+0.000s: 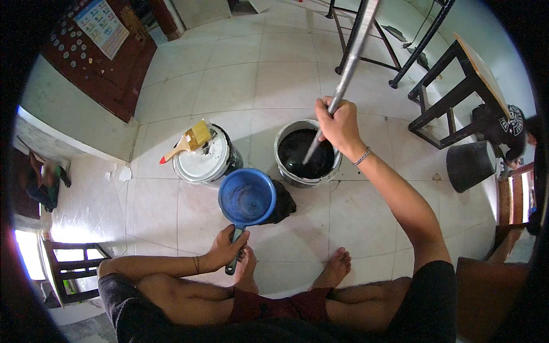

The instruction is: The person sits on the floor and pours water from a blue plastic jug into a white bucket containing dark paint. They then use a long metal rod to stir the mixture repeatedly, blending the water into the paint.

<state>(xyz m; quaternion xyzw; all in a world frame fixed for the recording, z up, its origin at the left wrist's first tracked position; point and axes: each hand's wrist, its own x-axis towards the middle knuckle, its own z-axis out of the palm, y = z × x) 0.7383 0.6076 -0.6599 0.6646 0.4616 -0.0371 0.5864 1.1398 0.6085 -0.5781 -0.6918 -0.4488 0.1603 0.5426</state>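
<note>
My left hand (225, 250) is closed round the handle of a blue plastic dipper (247, 196), whose inside looks empty. A long grey metal pipe (353, 54) slants through the closed fist of my right hand (339, 124). Its lower end reaches into dark liquid in a bucket (283, 174) with a pale rim. To the left of that bucket, a lidded white pail (197, 166) carries a paintbrush (189, 141) with yellowish bristles and a red-tipped handle. Partly hidden behind the dipper lies a crumpled black thing (283, 206), its kind unclear.
Pale tiles (229, 86) cover the floor, and my bare feet (335, 268) rest near the buckets. At right stand a black-framed stool (426, 123) and a black bucket (470, 166), beside a person in a dark shirt (506, 126). Another person (43, 183) is far left, near a chair (74, 263).
</note>
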